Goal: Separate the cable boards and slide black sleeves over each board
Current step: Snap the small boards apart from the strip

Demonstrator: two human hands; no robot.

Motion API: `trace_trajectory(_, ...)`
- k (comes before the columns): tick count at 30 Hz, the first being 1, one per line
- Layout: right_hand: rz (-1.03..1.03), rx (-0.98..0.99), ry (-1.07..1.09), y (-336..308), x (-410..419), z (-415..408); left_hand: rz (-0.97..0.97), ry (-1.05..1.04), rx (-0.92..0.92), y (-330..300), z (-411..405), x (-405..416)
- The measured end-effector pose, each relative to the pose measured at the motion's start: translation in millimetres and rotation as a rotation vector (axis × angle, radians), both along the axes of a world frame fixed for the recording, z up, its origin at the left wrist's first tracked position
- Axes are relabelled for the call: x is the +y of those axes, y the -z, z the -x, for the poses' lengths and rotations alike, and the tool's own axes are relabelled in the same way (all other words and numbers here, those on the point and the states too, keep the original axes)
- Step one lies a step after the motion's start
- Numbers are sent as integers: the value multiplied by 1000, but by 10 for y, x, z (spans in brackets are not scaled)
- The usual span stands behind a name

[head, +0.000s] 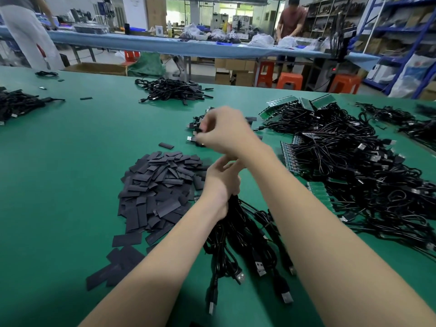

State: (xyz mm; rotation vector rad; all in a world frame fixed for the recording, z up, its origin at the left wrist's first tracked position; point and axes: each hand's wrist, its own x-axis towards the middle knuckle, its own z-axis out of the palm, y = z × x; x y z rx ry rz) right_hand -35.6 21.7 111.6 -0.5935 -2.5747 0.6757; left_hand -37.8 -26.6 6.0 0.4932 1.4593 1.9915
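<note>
Though blur hides its fingertips, the right hand (pixel 224 132) pinches small black pieces above the green worktop (pixel 70 161); which pieces, I cannot tell. The left hand (pixel 221 180), partly behind the right wrist, grips a cable bundle (pixel 238 232). Black sleeves (pixel 160 185) lie heaped left, boards with cables (pixel 354 166) right; bare worktop spreads leftward.

Sleeves (pixel 160 185) left — cable boards (pixel 354 166) right

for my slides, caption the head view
Left hand grips black USB cables; right hand reaches beyond flat black sleeve pile.
</note>
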Motion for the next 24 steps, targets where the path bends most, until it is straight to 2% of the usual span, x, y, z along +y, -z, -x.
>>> trace_trajectory(3, 187, 348, 129, -64, 226, -312, -73, 54, -17, -40, -3, -54)
trace_trajectory(6, 477, 569, 188, 49, 444, -619, -78, 99, -38, -31, 22, -48)
trace_trajectory(13, 1061, 595, 34, 559, 548, -951, -77, 133, -65, -57, 19, -89)
trace_trajectory(18, 1210, 625, -57, 623, 567, -966, -83, 148, -83, -68, 22, -112)
trace_trajectory(24, 1197, 698, -22, 624, 508, -967, -88, 163, -99, -69, 24, -111)
